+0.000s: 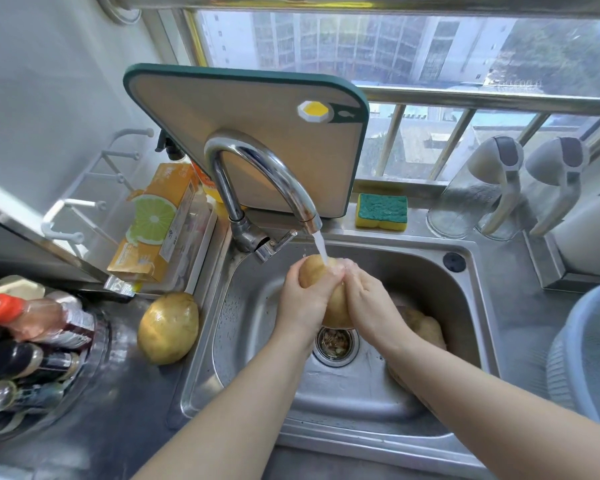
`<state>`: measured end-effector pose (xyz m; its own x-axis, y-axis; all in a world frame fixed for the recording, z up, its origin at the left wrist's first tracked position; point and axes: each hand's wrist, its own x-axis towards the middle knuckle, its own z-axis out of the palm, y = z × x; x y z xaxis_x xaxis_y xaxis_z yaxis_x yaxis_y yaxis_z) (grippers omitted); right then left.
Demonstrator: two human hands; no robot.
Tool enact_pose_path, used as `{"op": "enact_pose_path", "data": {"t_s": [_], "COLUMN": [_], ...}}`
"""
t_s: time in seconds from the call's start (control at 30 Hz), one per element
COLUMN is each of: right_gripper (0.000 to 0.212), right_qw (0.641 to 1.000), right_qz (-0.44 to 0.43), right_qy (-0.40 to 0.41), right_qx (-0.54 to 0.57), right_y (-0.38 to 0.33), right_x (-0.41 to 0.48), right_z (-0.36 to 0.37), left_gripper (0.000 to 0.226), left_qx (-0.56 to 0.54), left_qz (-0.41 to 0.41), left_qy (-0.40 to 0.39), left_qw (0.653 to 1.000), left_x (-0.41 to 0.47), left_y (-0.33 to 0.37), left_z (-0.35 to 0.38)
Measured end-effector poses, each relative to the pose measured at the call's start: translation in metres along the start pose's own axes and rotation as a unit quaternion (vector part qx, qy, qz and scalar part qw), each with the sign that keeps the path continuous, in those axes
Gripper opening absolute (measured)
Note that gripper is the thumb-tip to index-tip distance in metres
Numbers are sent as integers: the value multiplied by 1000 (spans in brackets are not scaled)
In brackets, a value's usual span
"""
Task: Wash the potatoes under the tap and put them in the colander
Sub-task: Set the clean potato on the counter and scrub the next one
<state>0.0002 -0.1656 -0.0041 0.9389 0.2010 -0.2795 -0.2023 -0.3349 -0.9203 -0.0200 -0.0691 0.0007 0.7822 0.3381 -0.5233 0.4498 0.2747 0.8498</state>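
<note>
A long yellow-brown potato [336, 308] is held upright over the steel sink [257, 306], under the running tap [257, 168]. My left hand [302, 299] grips its left side and my right hand [368, 303] grips its right side; water hits the potato's top. A second potato [168, 327] lies on the counter left of the sink. Another potato [425, 329] lies in the sink's right part, partly hidden by my right forearm. The grey-blue colander [579, 344] stands at the right edge, cut off by the frame.
A cutting board [250, 133] leans behind the tap. A sponge [381, 211] sits on the sink's back ledge. Bottles [32, 341] crowd the left counter beside an orange box [156, 220]. Two glass jars [482, 188] stand at the back right. The drain strainer [333, 342] holds scraps.
</note>
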Motion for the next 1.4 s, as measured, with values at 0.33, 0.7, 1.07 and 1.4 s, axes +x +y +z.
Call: {"op": "enact_pose_path", "data": {"t_s": [0.33, 0.7, 1.07, 1.4], "right_gripper": [67, 8, 22, 22], "right_qw": [983, 994, 987, 994], "right_qz": [-92, 20, -6, -28], "right_qy": [-41, 0, -84, -10], "right_qx": [-156, 107, 137, 105], "right_y": [3, -12, -10, -11], "right_x": [-13, 4, 5, -5], "right_z": [-7, 13, 5, 10], "left_gripper": [45, 55, 55, 58], "left_qx": [-183, -272, -345, -342], "left_qz": [-293, -206, -265, -274], "left_qy": [-5, 19, 76, 63], "left_qw": [939, 940, 897, 897], "left_x": [19, 7, 9, 8], "left_y": [19, 4, 21, 20], "left_z": [1, -3, -9, -2]}}
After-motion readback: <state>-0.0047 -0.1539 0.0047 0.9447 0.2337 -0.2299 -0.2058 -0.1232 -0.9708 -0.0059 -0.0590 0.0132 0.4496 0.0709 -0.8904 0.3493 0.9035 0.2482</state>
